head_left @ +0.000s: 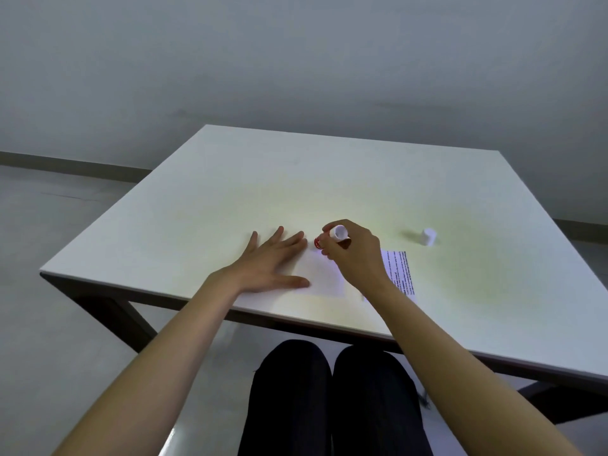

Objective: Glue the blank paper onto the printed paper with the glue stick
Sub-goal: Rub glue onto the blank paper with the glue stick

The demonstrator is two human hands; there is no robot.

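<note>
A blank white paper (pixel 324 274) lies flat near the table's front edge. My left hand (pixel 269 264) rests flat on its left part, fingers spread. My right hand (pixel 352 251) grips a red glue stick (pixel 334 236) with a white end, tilted with its red tip down at the blank paper's far edge. The printed paper (pixel 399 271) lies just right of the blank one, partly hidden under my right wrist. The glue stick's white cap (pixel 428 236) stands upright on the table to the right.
The white table (pixel 296 179) has dark legs and its front edge runs close to my knees. A grey wall and floor lie beyond it.
</note>
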